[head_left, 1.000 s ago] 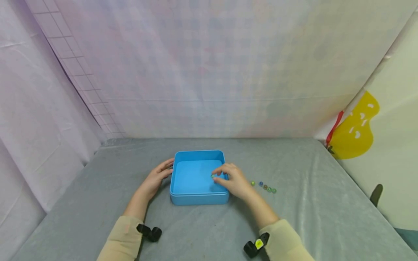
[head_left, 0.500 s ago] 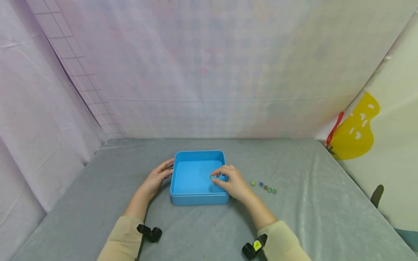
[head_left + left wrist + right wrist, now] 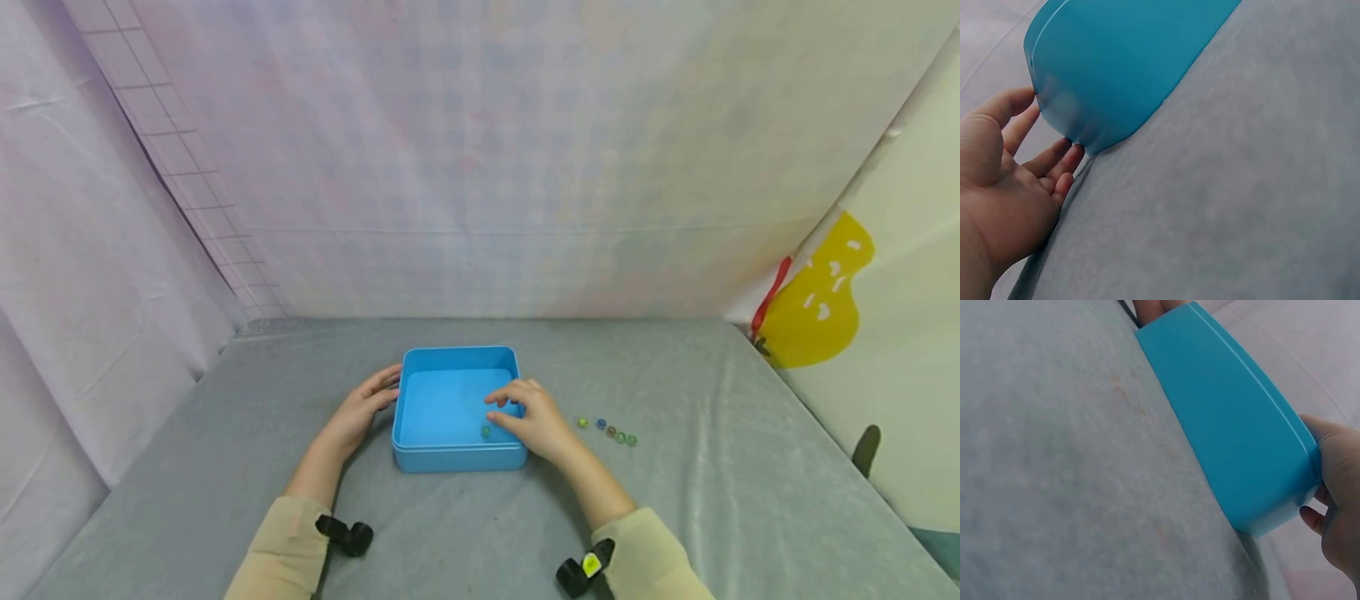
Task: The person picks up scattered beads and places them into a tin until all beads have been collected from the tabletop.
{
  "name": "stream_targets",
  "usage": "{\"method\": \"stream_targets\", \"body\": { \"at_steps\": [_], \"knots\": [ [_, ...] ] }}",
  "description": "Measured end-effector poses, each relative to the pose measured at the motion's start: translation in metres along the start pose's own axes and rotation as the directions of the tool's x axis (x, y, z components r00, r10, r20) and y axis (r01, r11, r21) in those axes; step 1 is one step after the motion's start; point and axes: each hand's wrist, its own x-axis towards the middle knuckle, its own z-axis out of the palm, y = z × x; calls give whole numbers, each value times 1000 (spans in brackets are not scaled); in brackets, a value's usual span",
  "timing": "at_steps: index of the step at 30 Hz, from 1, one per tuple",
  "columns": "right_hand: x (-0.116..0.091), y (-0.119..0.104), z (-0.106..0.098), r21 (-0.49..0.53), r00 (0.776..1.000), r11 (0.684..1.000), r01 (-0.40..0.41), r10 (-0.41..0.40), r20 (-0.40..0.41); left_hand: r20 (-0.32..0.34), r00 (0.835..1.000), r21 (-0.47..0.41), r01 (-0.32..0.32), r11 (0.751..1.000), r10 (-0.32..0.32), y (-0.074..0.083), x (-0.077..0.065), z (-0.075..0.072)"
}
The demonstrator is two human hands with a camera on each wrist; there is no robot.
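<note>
A blue open-topped box [image 3: 442, 404] sits on the grey cloth. Inside it, a greenish glass marble [image 3: 486, 432] shows near the front right, just below the right fingertips. My right hand [image 3: 531, 412] reaches over the right rim, thumb and fingers parted with nothing between them. Along the left wall, my left hand [image 3: 358, 418] touches the box with extended fingers. The left wrist view shows the fingertips [image 3: 1066, 142] against the end of the box [image 3: 1110, 69]. In the right wrist view, the right hand [image 3: 1341, 487] is beside the rim of the box [image 3: 1229, 419].
Several glass marbles [image 3: 611, 432] lie in a loose row on the cloth, right of the box. The grey cloth [image 3: 465, 533] covers the table up to a pale curtain [image 3: 465, 208] at the back. Black wrist cameras [image 3: 358, 539] stick out from both sleeves.
The marble pinched by my right thumb and fingers has been let go and now shows lower, inside the box. Right fingers have parted slightly. The left hand stays at the box's side.
</note>
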Motion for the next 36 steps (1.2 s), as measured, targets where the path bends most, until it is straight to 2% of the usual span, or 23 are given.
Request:
{"method": "stream_targets", "body": {
  "at_steps": [8, 17, 21, 25, 31, 36],
  "knots": [
    [0, 1, -1, -5, 1000, 1000, 11, -11, 4, 7, 1000, -9, 26, 1000, -26, 3, 0, 1],
    [-1, 0, -3, -13, 1000, 1000, 15, -14, 5, 28, 999, 5, 40, 999, -40, 27, -15, 5],
    [-1, -2, -5, -23, 1000, 1000, 20, -20, -3, 28, 999, 7, 42, 999, -42, 31, -17, 6],
    [-2, -4, -8, -30, 1000, 999, 18, -19, -14, 26, 999, -3, 40, 999, -40, 24, -13, 5],
    [-3, -8, -12, -35, 999, 999, 26, -27, -19, 10, 1000, -9, 14, 1000, -14, 3, -1, 0],
    [-5, -9, -15, -19, 999, 999, 34, -35, -28, 2, 1000, -5, 11, 1000, -11, 0, 1, 0]
  ]
}}
